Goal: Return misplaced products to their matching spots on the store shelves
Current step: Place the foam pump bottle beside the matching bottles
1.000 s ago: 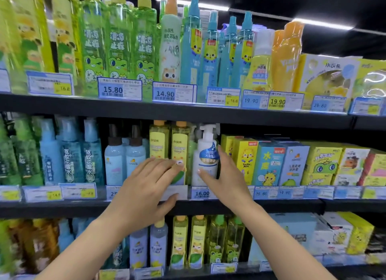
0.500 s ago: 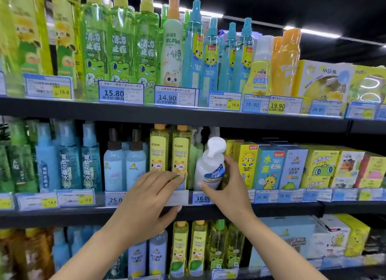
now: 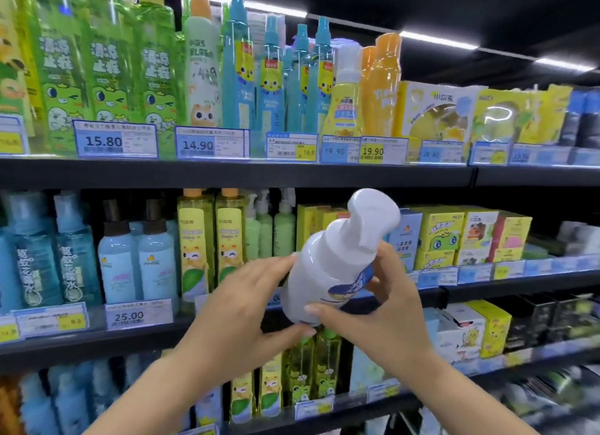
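Blue price tags (image 3: 116, 139) clipped along black shelf edges (image 3: 227, 172); white ceiling light strips (image 3: 438, 39) glowing above, against dark ceiling.

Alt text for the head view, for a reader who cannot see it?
Both hands hold a white foam pump bottle, tilted right, in front of the middle store shelf: right hand gripping its base, left hand supporting it.

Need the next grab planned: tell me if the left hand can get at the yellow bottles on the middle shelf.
Probably yes: the left hand only steadies the white pump bottle, and the yellow bottles stand unobstructed at the shelf front.
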A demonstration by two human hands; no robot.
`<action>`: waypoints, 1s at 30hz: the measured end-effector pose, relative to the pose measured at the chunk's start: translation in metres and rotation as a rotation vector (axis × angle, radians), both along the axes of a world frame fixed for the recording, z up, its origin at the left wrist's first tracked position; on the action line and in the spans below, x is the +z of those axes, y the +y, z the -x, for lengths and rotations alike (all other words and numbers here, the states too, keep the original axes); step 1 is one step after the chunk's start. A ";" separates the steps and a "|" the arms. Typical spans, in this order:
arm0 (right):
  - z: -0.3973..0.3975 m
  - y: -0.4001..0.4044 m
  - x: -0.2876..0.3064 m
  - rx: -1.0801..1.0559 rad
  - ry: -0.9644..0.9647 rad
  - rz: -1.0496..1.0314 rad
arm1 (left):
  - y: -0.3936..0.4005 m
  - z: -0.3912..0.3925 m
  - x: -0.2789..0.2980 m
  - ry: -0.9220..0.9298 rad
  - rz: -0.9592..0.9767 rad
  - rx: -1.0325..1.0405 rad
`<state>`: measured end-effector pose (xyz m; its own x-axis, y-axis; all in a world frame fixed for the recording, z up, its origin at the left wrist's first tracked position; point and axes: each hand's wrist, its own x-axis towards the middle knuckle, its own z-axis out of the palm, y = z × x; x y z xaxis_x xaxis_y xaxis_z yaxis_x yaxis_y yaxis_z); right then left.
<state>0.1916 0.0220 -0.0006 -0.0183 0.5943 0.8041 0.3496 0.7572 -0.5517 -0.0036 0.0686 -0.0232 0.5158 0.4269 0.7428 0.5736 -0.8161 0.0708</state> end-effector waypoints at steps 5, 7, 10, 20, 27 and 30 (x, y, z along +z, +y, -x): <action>-0.056 -0.045 -0.002 -0.030 0.003 0.162 | -0.016 -0.072 -0.009 -0.131 0.145 -0.252; -0.083 -0.063 -0.003 -0.043 0.001 0.253 | -0.025 -0.109 -0.013 -0.141 0.148 -0.330; -0.131 -0.096 -0.010 -0.135 0.056 0.339 | -0.043 -0.170 -0.020 -0.121 0.170 -0.417; -0.295 -0.230 -0.013 -0.623 0.217 0.303 | -0.110 -0.354 -0.022 0.055 0.082 -0.537; -0.395 -0.283 -0.022 -0.834 0.269 0.328 | -0.115 -0.464 -0.019 0.085 -0.038 -0.582; -0.438 -0.289 -0.027 -0.900 0.291 0.339 | -0.106 -0.515 -0.021 0.117 -0.075 -0.605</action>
